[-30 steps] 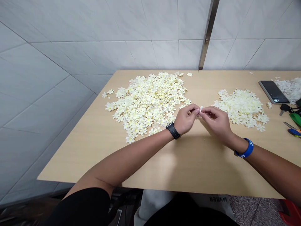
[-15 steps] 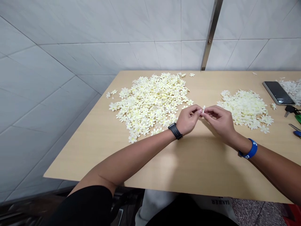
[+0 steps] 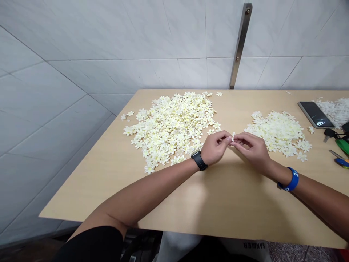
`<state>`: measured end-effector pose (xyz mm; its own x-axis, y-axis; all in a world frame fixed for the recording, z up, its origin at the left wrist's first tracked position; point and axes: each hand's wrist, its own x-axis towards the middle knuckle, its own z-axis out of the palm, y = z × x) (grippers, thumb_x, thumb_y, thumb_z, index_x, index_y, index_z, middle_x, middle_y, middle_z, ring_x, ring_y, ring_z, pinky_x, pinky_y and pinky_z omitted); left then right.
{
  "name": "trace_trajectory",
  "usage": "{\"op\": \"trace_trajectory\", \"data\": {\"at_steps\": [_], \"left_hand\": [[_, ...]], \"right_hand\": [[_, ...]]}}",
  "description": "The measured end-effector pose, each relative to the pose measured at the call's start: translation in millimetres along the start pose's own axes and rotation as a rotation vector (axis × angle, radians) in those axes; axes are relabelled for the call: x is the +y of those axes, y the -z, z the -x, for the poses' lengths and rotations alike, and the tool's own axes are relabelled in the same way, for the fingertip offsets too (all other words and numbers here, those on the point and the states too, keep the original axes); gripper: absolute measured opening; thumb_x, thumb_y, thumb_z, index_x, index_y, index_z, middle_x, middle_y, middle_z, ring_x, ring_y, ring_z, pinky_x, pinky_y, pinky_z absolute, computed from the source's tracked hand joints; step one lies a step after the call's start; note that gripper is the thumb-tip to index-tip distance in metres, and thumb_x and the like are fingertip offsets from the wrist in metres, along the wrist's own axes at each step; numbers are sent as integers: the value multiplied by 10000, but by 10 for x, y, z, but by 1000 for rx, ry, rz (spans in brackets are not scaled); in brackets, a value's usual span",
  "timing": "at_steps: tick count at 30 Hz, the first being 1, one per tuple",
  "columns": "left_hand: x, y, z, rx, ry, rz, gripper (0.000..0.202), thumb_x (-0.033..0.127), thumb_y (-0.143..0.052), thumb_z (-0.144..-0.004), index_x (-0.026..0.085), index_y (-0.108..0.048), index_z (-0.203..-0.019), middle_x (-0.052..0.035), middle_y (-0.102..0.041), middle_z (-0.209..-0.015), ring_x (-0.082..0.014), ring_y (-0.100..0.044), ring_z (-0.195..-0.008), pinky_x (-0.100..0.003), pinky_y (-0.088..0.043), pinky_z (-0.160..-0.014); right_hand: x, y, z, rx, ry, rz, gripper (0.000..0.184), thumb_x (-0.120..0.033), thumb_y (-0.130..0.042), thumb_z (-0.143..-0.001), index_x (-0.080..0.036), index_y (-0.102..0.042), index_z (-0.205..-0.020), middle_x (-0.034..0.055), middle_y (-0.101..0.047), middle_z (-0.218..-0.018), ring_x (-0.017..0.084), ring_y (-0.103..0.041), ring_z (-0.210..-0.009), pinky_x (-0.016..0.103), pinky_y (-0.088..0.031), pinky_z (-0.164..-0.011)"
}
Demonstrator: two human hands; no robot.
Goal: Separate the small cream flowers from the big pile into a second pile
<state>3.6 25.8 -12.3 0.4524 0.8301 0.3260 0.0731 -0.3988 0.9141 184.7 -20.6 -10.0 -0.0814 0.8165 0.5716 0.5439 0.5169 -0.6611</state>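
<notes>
Between the fingertips of both hands is a small white artificial flower (image 3: 233, 136), seen edge-on and partly hidden by the fingers. My left hand (image 3: 216, 146), with a black watch at its wrist, pinches it from the left. From the right, my right hand (image 3: 252, 148) meets it with thumb and fingers closed; a blue band circles that wrist. A large heap of white and yellow artificial flowers (image 3: 171, 127) lies left of the hands. A smaller heap of similar flowers (image 3: 279, 133) lies just beyond my right hand.
On the right of the wooden table (image 3: 109, 189) lie a phone (image 3: 316, 114), a pile of thin white pieces (image 3: 334, 110), keys (image 3: 329, 133) and a blue-handled tool (image 3: 341, 161). A tiled wall (image 3: 163, 72) with a metal bar (image 3: 240, 47) stands behind.
The camera view has tipped up slightly, so the table sits lower in the picture. Both hands stay pinched together, and the small flower between them shows a little more upright.
</notes>
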Motion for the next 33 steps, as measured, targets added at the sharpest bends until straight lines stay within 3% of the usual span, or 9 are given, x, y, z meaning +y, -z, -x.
{"op": "trace_trajectory", "data": {"at_steps": [8, 21, 25, 29, 33], "left_hand": [[7, -22, 32, -33, -77, -21, 274, 357, -570, -980, 162, -685, -825, -30, -682, -760, -138, -581, -715, -273, -434, -685], [-6, -50, 35, -11, -5, -49, 305, 401, -555, -984, 163, -670, -833, -41, -677, -761, -143, -580, -703, -267, -437, -652], [6, -67, 30, 58, 37, -64, 269, 363, -564, -958, 165, -664, -806, -19, -649, -713, -125, -530, -649, -255, -411, -613], [-27, -82, 22, 104, 93, -96, 253, 347, -577, -949, 168, -661, -791, -3, -643, -713, -118, -521, -646, -256, -411, -624], [-49, -83, 15, 99, 135, -118, 267, 351, -564, -956, 167, -671, -795, -5, -673, -743, -122, -548, -675, -263, -416, -648]], "right_hand": [[-50, 40, 94, 27, 47, -13, 26, -230, -744, -925, -224, -744, -951, 56, -765, -858, 179, -694, -720, 324, -596, -677], [-79, 50, 37, 44, -19, 60, 144, -176, -627, -945, -229, -737, -868, 35, -777, -822, 177, -692, -700, 312, -539, -625], [-19, 186, -51, 70, 71, 228, 157, -166, -608, -940, -238, -706, -842, 33, -758, -791, 179, -656, -658, 330, -527, -632], [206, 502, -185, 1, 216, 554, 171, -173, -556, -969, -225, -693, -881, 90, -745, -869, 237, -684, -809, 368, -518, -727], [395, 750, -259, -64, 123, 840, 148, -192, -558, -966, -194, -695, -910, 134, -687, -889, 290, -644, -832, 399, -458, -694]]}}
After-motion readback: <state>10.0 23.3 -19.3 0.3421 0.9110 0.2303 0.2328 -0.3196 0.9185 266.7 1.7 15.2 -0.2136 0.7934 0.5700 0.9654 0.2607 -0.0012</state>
